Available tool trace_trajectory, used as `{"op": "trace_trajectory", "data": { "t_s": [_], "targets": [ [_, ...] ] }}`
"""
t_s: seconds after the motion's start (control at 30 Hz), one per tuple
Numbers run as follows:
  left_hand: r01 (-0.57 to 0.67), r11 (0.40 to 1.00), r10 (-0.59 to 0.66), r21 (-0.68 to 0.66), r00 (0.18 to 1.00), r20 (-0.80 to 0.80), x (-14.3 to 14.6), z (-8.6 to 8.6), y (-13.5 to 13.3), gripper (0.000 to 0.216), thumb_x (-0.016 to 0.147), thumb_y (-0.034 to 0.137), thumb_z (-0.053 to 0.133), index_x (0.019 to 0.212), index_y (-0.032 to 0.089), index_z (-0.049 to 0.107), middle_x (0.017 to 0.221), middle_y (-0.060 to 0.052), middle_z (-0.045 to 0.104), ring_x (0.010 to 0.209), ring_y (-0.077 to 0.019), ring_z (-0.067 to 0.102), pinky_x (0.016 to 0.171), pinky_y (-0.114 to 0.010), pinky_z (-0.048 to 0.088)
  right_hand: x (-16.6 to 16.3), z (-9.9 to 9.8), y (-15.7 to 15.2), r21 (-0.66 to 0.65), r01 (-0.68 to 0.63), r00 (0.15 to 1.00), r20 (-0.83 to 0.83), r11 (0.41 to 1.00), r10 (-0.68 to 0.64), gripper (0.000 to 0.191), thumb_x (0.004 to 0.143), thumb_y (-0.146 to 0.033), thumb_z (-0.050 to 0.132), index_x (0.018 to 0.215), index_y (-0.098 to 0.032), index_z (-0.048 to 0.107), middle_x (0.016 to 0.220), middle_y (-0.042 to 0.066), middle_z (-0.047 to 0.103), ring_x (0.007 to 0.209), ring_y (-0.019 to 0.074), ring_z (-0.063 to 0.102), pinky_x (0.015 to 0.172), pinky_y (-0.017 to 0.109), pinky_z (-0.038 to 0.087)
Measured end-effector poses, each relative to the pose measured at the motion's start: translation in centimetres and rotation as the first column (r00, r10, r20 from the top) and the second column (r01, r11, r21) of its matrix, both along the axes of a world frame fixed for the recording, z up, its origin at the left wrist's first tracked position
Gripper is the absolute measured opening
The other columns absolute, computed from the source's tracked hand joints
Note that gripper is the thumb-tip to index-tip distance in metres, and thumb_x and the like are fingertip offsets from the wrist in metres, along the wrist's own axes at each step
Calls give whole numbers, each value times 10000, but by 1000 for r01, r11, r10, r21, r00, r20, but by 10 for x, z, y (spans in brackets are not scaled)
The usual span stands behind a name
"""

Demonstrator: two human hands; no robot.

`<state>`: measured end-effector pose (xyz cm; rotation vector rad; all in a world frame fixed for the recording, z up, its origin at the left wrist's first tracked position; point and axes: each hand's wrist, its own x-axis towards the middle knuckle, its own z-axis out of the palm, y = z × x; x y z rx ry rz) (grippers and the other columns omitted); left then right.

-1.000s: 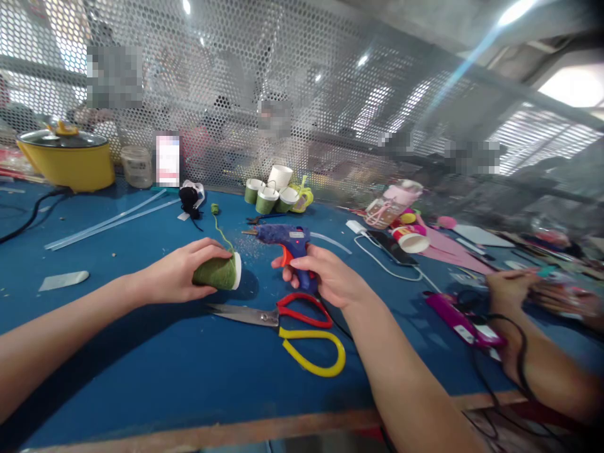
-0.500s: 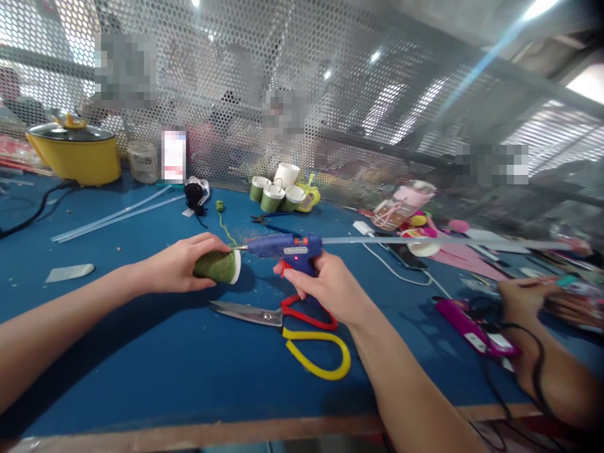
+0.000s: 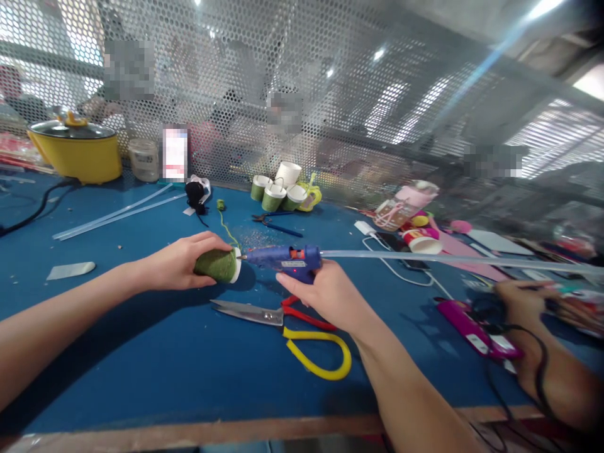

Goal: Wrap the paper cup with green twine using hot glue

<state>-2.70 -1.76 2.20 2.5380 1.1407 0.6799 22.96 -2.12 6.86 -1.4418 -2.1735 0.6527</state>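
Note:
My left hand point(image 3: 195, 261) is wrapped round a paper cup point(image 3: 218, 266) covered in green yarn, tipped on its side with its white rim to the right. From the cup a thin green strand runs back to a small bundle of green yarn point(image 3: 221, 205). In my right hand point(image 3: 325, 289) is a blue glue gun point(image 3: 287, 259) with a long clear glue stick in its rear. Its nozzle tip is at the cup's white rim; whether it touches, I cannot tell. Below the gun lie scissors point(image 3: 271, 314) with one red and one yellow handle.
Pliers point(image 3: 278, 226) and several green-wrapped cups point(image 3: 274, 197) stand behind. Far left are a yellow electric pot point(image 3: 78, 154), a jar point(image 3: 144, 160) and loose glue sticks point(image 3: 113, 214). A purple power strip point(image 3: 474, 330) lies right, beside another person's arm point(image 3: 542, 352). Perforated metal closes the back.
The glue gun's nozzle has moved slightly down along the cup's rim, and its rear has dropped with my right hand. My left hand keeps the cup nearly in place.

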Motion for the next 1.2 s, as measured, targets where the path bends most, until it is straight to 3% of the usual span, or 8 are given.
{"op": "trace_trajectory", "data": {
  "t_s": [0.33,0.67,1.03,1.2],
  "targets": [
    [15,1000,-15,17,1000,0,-1,-1,1,505,719,227,626,1175,204,409,1155,-89,499,1039,-221,506,878,-351,425,2,0,-1,37,-65,997,51,997,64,167,720,-309,552,631,-168,565,599,-5,607,544,130,511,537,234,426],
    [57,997,-56,50,998,-18,1,1,0,476,722,205,623,1159,193,436,1174,-97,486,1062,-218,492,884,-334,425,0,-5,2,112,-29,999,44,993,24,170,727,-311,554,660,-158,585,616,7,625,553,136,526,549,235,432],
    [34,999,-34,18,999,-4,0,-1,1,483,715,230,632,1154,197,433,1161,-88,495,1052,-218,501,882,-338,426,0,6,-6,18,-86,996,40,996,85,217,735,-281,535,543,-183,511,540,-18,589,500,120,513,512,228,420],
    [37,999,-37,25,999,2,0,-1,1,484,713,229,634,1152,199,434,1161,-85,493,1052,-217,499,887,-335,422,0,2,-4,72,-94,994,70,993,89,212,743,-285,528,559,-180,516,550,-9,591,507,124,514,526,233,424]
  ]
}}
